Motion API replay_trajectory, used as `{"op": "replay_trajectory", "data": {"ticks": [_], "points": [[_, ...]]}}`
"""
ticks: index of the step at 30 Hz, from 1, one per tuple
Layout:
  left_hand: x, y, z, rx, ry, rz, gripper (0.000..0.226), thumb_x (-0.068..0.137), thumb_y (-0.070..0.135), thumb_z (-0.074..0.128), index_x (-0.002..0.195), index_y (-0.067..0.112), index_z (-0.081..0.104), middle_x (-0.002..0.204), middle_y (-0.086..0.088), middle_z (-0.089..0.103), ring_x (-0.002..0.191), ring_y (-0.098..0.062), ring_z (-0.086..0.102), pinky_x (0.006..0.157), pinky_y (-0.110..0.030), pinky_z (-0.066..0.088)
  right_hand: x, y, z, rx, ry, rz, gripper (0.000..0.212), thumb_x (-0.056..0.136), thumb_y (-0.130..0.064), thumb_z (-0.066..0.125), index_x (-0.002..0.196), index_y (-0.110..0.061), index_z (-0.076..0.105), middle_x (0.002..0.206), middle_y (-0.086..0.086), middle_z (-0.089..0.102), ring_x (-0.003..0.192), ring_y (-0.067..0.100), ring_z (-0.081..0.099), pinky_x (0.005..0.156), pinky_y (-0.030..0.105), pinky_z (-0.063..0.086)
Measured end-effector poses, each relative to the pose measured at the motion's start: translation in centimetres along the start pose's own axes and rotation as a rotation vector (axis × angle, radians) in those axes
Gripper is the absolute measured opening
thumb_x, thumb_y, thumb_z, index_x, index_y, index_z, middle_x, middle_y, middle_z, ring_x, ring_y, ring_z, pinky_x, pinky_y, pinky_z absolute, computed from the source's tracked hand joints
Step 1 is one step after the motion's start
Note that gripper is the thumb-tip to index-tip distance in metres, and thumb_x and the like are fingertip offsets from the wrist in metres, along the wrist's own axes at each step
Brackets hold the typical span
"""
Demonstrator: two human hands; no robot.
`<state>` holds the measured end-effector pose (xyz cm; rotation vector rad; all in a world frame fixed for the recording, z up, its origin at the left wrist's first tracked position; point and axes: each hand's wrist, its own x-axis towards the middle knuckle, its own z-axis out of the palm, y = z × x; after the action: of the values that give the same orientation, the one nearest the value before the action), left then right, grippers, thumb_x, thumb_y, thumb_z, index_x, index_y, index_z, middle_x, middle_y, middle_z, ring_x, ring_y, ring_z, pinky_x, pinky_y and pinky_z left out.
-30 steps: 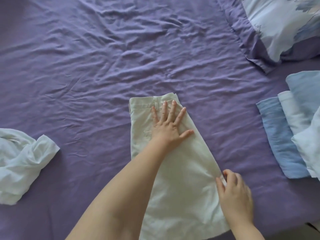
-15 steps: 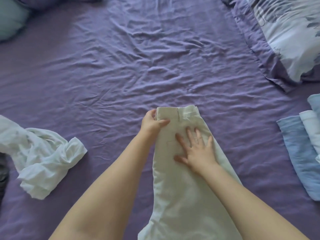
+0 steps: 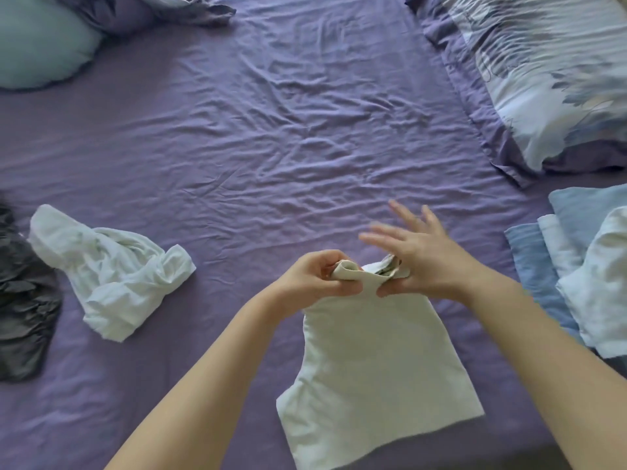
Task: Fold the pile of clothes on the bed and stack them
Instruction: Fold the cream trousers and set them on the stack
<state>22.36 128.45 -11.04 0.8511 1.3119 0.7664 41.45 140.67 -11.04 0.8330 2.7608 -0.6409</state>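
Head view: cream shorts lie near-centre on bed, soft, light, limp; left hand pinches waistband, right hand thumb-pinches it, fingers splayed; waistband corners judged best hold.

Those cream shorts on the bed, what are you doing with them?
A person is folding the cream shorts on the purple bed. The left hand grips the waistband end, lifting it; the right hand pinches the other side, its fingers spread. Folded blue and white clothes lie right; a crumpled white garment and a dark one wait left.
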Motion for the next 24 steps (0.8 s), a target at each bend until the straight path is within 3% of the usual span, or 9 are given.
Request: {"op": "replay_trajectory", "data": {"ticks": [2,4,8,11,13,16,18,20,24], "points": [[-1.9,-0.1,1.0,-0.010,0.044,-0.010,0.011,0.084,0.010,0.072,0.092,0.006,0.065,0.086,-0.005,0.060,0.079,-0.014,0.055,0.068,-0.021,0.044,-1.3,-0.6,-0.4,0.075,-0.134,0.029,0.052,0.070,-0.060,0.070,0.119,-0.047,0.058,0.113,-0.029,0.058,0.129,0.002,0.042,0.112,0.035,0.021],[-3.5,-0.9,2.1,0.006,0.115,-0.027,0.013,0.086,0.018,0.070,0.085,0.007,0.064,0.078,-0.003,0.053,0.073,-0.013,0.048,0.064,-0.022,0.038,-3.3,-1.4,0.0,0.345,-0.190,0.104,0.025,0.070,-0.056,0.073,0.091,-0.043,0.069,0.085,-0.027,0.063,0.090,-0.003,0.059,0.086,0.026,0.045],[-6.6,-3.9,5.7,-0.051,0.222,-0.082,0.034,0.085,0.038,0.065,0.067,0.016,0.048,0.066,0.002,0.034,0.065,-0.016,0.031,0.059,-0.029,0.026,-7.5,-3.0,3.6,0.574,-0.182,0.117,0.042,0.076,-0.055,0.070,0.065,-0.016,0.057,0.067,-0.011,0.048,0.061,0.004,0.044,0.062,0.032,0.038],[-8.5,-7.4,8.9,-0.066,0.328,-0.123,0.048,0.077,0.054,0.062,0.064,0.014,0.038,0.068,-0.003,0.029,0.064,-0.018,0.029,0.061,-0.032,0.024,-10.6,-4.0,7.3,0.696,-0.207,0.162,0.056,0.074,-0.062,0.064,0.056,-0.015,0.042,0.058,-0.011,0.036,0.055,0.006,0.033,0.057,0.030,0.027],[-9.3,-10.1,10.9,-0.040,0.361,-0.176,0.052,0.075,0.058,0.061,0.061,0.016,0.036,0.060,0.004,0.029,0.057,-0.011,0.030,0.054,-0.023,0.026,-12.3,-4.2,9.9,0.756,-0.213,0.233,0.059,0.070,-0.070,0.058,0.054,-0.015,0.044,0.056,-0.006,0.036,0.053,0.011,0.034,0.056,0.030,0.028],[-9.8,-13.9,13.6,0.047,0.327,-0.255,0.037,0.085,0.047,0.063,0.063,0.018,0.054,0.055,0.014,0.045,0.051,-0.003,0.041,0.055,-0.017,0.032,-14.1,-4.1,13.3,0.716,-0.215,0.378,0.051,0.076,-0.063,0.058,0.067,-0.013,0.064,0.065,-0.002,0.055,0.067,0.021,0.054,0.064,0.032,0.041],[-9.7,-15.6,14.6,0.109,0.332,-0.329,0.018,0.090,0.037,0.062,0.081,0.023,0.068,0.077,0.013,0.065,0.072,0.004,0.058,0.065,-0.012,0.042,-14.7,-3.7,15.3,0.641,-0.246,0.373,0.038,0.088,-0.048,0.059,0.090,-0.011,0.070,0.085,0.000,0.064,0.082,0.020,0.060,0.074,0.031,0.044],[-9.4,-16.2,14.8,0.182,0.404,-0.344,0.011,0.092,0.026,0.062,0.101,0.023,0.068,0.102,0.009,0.066,0.097,-0.003,0.059,0.083,-0.014,0.045,-15.1,-3.5,16.2,0.590,-0.196,0.390,0.034,0.092,-0.037,0.060,0.119,-0.016,0.063,0.105,-0.003,0.062,0.096,0.013,0.057,0.083,0.021,0.041],[-8.5,-15.3,13.6,0.642,0.671,-0.157,0.039,0.087,0.014,0.065,0.125,0.020,0.058,0.124,0.000,0.051,0.115,-0.016,0.046,0.099,-0.027,0.040,-14.9,-3.3,16.4,0.532,0.258,0.588,0.045,0.089,-0.020,0.065,0.131,-0.013,0.052,0.121,0.006,0.052,0.114,0.021,0.049,0.096,0.023,0.034]]}}
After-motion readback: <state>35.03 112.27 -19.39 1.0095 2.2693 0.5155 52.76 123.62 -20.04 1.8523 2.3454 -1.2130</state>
